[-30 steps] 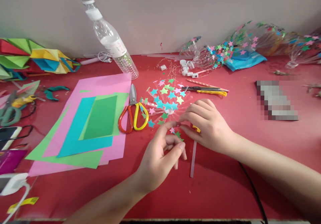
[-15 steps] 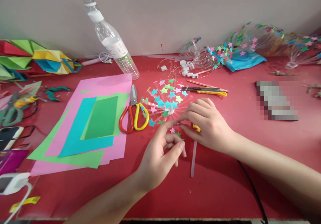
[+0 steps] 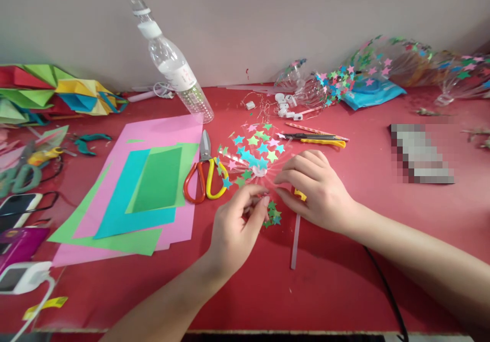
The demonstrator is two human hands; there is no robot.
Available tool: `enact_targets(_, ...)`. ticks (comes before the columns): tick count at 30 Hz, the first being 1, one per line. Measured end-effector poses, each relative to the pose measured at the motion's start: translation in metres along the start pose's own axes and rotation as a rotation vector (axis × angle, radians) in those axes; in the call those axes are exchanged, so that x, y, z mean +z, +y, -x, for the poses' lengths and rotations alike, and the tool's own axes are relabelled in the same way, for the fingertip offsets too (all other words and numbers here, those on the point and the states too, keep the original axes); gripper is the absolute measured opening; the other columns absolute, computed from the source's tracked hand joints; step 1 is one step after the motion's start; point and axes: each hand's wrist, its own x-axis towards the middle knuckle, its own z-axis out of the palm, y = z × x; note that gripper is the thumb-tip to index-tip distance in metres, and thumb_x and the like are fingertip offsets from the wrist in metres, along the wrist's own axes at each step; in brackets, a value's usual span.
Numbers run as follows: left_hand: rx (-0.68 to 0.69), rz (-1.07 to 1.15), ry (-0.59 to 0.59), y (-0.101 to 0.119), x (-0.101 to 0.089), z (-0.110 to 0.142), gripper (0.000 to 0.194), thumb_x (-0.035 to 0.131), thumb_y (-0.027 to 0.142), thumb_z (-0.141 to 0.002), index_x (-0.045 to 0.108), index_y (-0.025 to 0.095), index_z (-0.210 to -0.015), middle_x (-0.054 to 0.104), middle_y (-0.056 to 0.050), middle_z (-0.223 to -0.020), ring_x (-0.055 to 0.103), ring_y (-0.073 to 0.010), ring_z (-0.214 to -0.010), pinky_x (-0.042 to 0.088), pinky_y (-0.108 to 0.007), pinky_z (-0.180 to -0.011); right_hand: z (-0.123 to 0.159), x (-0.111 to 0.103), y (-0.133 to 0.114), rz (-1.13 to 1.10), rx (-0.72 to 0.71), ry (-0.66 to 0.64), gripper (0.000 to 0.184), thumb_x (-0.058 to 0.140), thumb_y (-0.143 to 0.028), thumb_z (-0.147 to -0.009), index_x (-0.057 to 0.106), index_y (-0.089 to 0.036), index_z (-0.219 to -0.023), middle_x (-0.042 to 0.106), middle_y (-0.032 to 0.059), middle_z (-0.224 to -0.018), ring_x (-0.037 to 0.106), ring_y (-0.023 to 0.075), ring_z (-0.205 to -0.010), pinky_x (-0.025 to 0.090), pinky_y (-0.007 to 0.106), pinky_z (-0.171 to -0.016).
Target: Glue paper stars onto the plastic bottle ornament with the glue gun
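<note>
My left hand is closed in a pinch, thumb against forefinger, on a small pinkish piece that looks like a paper star. Just right of those fingertips lies a small pile of green and blue stars. My right hand curves palm down, its fingers drawn together at the edge of clear plastic strips; what they grip is hidden. Beneath it show a yellow part and a translucent stick. Beyond both hands spreads a clear plastic bottle piece cut into strips, dotted with colourful stars.
Scissors lie beside stacked coloured paper. A plastic bottle leans against the wall. A yellow cutter lies behind my right hand. Star-covered plastic pieces line the back. A black cable runs under my right forearm.
My left hand has drawn back leftward from the pile and its thumb and forefinger have come together. The pink star on the pile no longer shows there. My right hand has barely moved.
</note>
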Motion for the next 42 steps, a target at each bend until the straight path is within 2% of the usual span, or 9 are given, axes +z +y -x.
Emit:
enact_targets(4, 0.346, -0.320, 0.112, -0.0066, -0.0047, -0.0066, 0.009, 0.056, 0.016, -0.089, 0.064, 0.019, -0.092, 0.060, -0.001, -0.078, 0.058, -0.0122, -0.067, 0.050, -0.026, -0.063, -0.0001, -0.0005, -0.0005, -0.001, -0.006, -0.014, 0.014, 0.048, -0.020, -0.091, 0.061, -0.017, -0.087, 0.062, 0.0061, -0.083, 0.048, 0.0180, -0.076, 0.036, 0.033, -0.072)
enact_targets(8, 0.459, -0.416, 0.194, -0.0070, -0.0062, -0.0102, 0.015, 0.059, 0.011, -0.087, 0.066, 0.019, -0.097, 0.061, -0.004, -0.089, 0.061, -0.0138, -0.079, 0.053, -0.028, -0.072, 0.0011, 0.0002, -0.0008, 0.002, -0.022, -0.022, 0.016, 0.047, -0.021, -0.092, 0.062, -0.016, -0.089, 0.062, 0.0067, -0.084, 0.049, 0.0184, -0.077, 0.036, 0.034, -0.072)
enact_targets(14, 0.455, -0.400, 0.185, -0.0065, -0.0068, -0.0104, 0.016, 0.058, 0.010, -0.087, 0.066, 0.019, -0.097, 0.067, -0.004, -0.090, 0.064, -0.0150, -0.083, 0.055, -0.030, -0.078, 0.0022, 0.0018, -0.0020, 0.001, -0.036, -0.028, 0.016, 0.045, -0.020, -0.092, 0.060, -0.017, -0.089, 0.062, 0.0061, -0.084, 0.049, 0.0177, -0.077, 0.035, 0.033, -0.072)
enact_targets(19, 0.436, -0.402, 0.128, -0.0048, -0.0095, -0.0107, 0.010, 0.057, 0.011, -0.088, 0.064, 0.018, -0.089, 0.066, -0.003, -0.083, 0.062, -0.0147, -0.076, 0.053, -0.029, -0.072, 0.0018, 0.0009, -0.0019, 0.000, -0.046, -0.019, 0.014, 0.046, -0.019, -0.091, 0.060, -0.017, -0.089, 0.061, 0.0057, -0.083, 0.050, 0.0180, -0.077, 0.036, 0.034, -0.074)
enact_targets(23, 0.367, -0.382, 0.099, -0.0029, -0.0100, -0.0108, 0.009, 0.055, 0.013, -0.089, 0.061, 0.018, -0.085, 0.063, -0.002, -0.079, 0.060, -0.0138, -0.073, 0.051, -0.027, -0.068, 0.0011, 0.0004, -0.0021, 0.004, -0.054, -0.016, 0.015, 0.045, -0.018, -0.091, 0.060, -0.017, -0.089, 0.062, 0.0060, -0.083, 0.050, 0.0177, -0.077, 0.037, 0.033, -0.075)
enact_targets(28, 0.264, -0.345, 0.101, -0.0036, -0.0101, -0.0101, 0.008, 0.054, 0.016, -0.090, 0.058, 0.018, -0.084, 0.061, -0.002, -0.081, 0.060, -0.0146, -0.078, 0.051, -0.029, -0.074, 0.0011, 0.0006, -0.0025, 0.006, -0.069, -0.018, 0.014, 0.047, -0.017, -0.091, 0.060, -0.016, -0.089, 0.062, 0.0064, -0.083, 0.051, 0.0179, -0.077, 0.038, 0.034, -0.076)
enact_targets(32, 0.203, -0.295, 0.089, -0.0019, -0.0109, -0.0104, 0.008, 0.055, 0.017, -0.090, 0.058, 0.019, -0.083, 0.061, -0.002, -0.081, 0.059, -0.0144, -0.076, 0.050, -0.028, -0.073, 0.0014, 0.0006, -0.0023, 0.006, -0.063, -0.027, 0.015, 0.045, -0.018, -0.092, 0.060, -0.017, -0.088, 0.063, 0.0056, -0.082, 0.050, 0.0176, -0.077, 0.037, 0.033, -0.076)
enact_targets(37, 0.227, -0.242, 0.109, 0.0010, -0.0109, -0.0113, 0.004, 0.057, 0.016, -0.089, 0.058, 0.018, -0.085, 0.061, -0.001, -0.083, 0.059, -0.0124, -0.077, 0.049, -0.024, -0.071, 0.0017, 0.0003, -0.0026, 0.014, -0.065, -0.032, 0.014, 0.047, -0.017, -0.091, 0.061, -0.017, -0.089, 0.063, 0.0057, -0.083, 0.051, 0.0174, -0.078, 0.037, 0.033, -0.077)
enact_targets(42, 0.212, -0.240, 0.111, -0.0058, -0.0094, -0.0105, 0.006, 0.052, 0.018, -0.093, 0.055, 0.017, -0.088, 0.058, -0.002, -0.082, 0.059, -0.0123, -0.076, 0.049, -0.024, -0.071, 0.0012, 0.0006, -0.0032, 0.016, -0.071, -0.031, 0.014, 0.046, -0.017, -0.091, 0.060, -0.016, -0.088, 0.063, 0.0059, -0.082, 0.052, 0.0174, -0.078, 0.038, 0.033, -0.077)
